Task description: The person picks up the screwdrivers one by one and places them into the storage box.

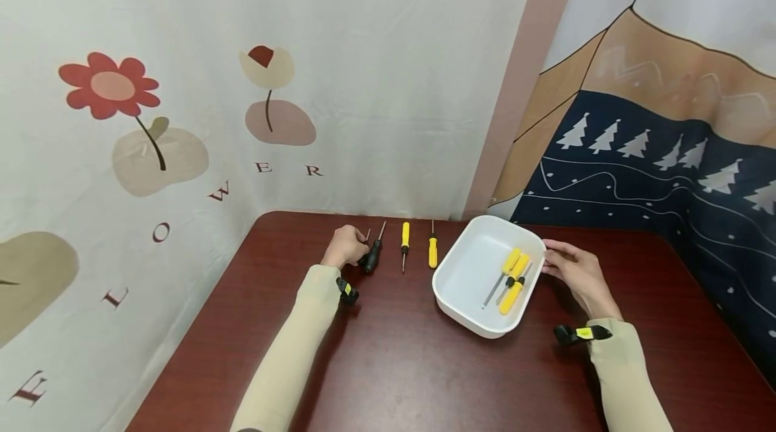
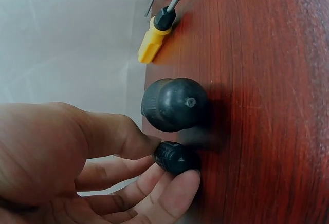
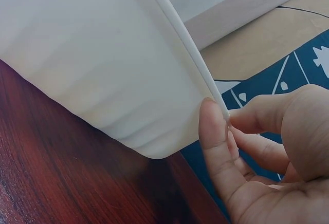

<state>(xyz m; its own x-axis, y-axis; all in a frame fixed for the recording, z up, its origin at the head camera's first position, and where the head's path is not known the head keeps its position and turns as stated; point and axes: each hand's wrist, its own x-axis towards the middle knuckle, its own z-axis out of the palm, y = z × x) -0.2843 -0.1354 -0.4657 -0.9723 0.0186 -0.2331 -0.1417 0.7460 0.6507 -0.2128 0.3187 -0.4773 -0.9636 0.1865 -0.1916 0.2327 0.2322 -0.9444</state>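
Near the far edge of the table, my left hand (image 1: pixel 345 247) pinches the handle of a small black screwdriver (image 2: pixel 177 158) between thumb and fingers. A larger black screwdriver (image 1: pixel 374 253) lies just to its right, its round handle end facing the left wrist camera. Further right lie two yellow-handled screwdrivers, one with its tip toward me (image 1: pixel 405 243) and one with its tip away (image 1: pixel 433 251). My right hand (image 1: pixel 578 273) pinches the rim of a white plastic tub (image 3: pixel 113 70) at its right side. Inside the tub are several yellow-handled screwdrivers (image 1: pixel 514 284).
The dark red wooden table (image 1: pixel 388 364) runs up to a printed curtain (image 1: pixel 394 81) behind and a dark blue patterned cloth (image 1: pixel 618 189) on the right. A black band with a yellow label circles each wrist.
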